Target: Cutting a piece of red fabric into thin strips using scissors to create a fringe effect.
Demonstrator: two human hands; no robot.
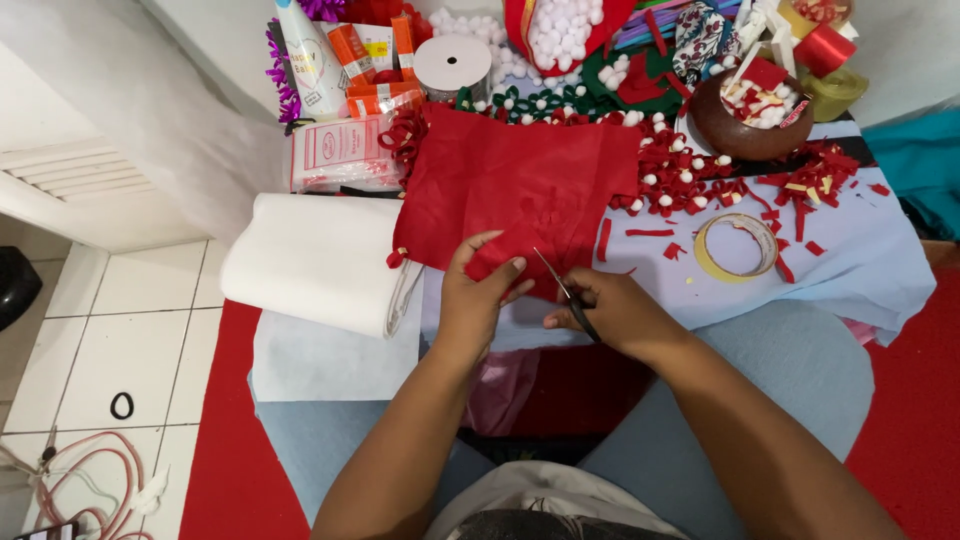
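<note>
A large piece of red felt (520, 180) lies across the low work surface in front of me. My left hand (474, 300) grips its near edge, fingers on top of the cloth. My right hand (610, 310) holds small scissors (566, 292) whose blades point up and left into the felt's near edge, right beside my left fingers.
A white felt roll (310, 262) lies at the left. A tape ring (737, 246) and red felt scraps (800, 190) sit at the right on pale blue cloth (870, 270). A brown bowl (735, 130), white pom-poms, a ribbon spool (452, 64) and glue bottles crowd the back.
</note>
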